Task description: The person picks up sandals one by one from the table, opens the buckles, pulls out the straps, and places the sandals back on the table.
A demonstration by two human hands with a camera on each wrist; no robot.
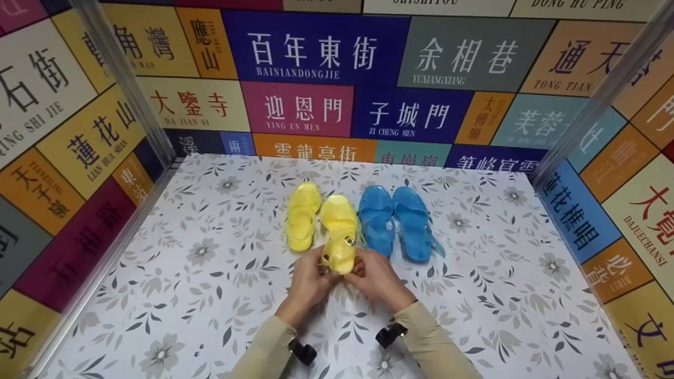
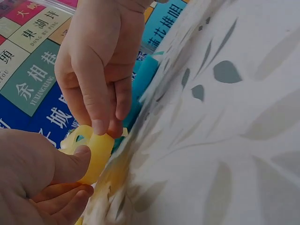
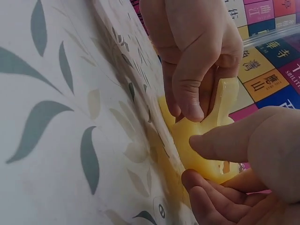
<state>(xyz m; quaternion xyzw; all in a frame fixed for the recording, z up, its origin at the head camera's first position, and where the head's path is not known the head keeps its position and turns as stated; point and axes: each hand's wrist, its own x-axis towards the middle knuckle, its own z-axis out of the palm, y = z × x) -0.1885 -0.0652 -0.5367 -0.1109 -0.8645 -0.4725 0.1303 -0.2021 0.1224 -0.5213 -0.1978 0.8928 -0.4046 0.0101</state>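
Two yellow jelly sandals lie with toes pointing away from me. Both hands are at the heel end of the right-hand yellow sandal [image 1: 337,213]. My left hand [image 1: 308,278] grips its left side, the thumb pressed on the yellow plastic in the left wrist view. From the other side my right hand [image 1: 376,276] pinches the heel part, thumb and fingertips on it in the right wrist view [image 3: 276,159]. A strap with a small dark-and-gold buckle [image 1: 349,241] shows near the heel. Just left, the other yellow sandal [image 1: 301,218] rests untouched.
A pair of blue sandals, the nearer one [image 1: 376,218] and the outer one [image 1: 413,223], lies right of the yellow pair. White floral cloth [image 1: 210,295] covers the surface. Sign-patterned walls [image 1: 316,47] stand on the far side and both flanks, with clear edge strips [image 1: 131,105].
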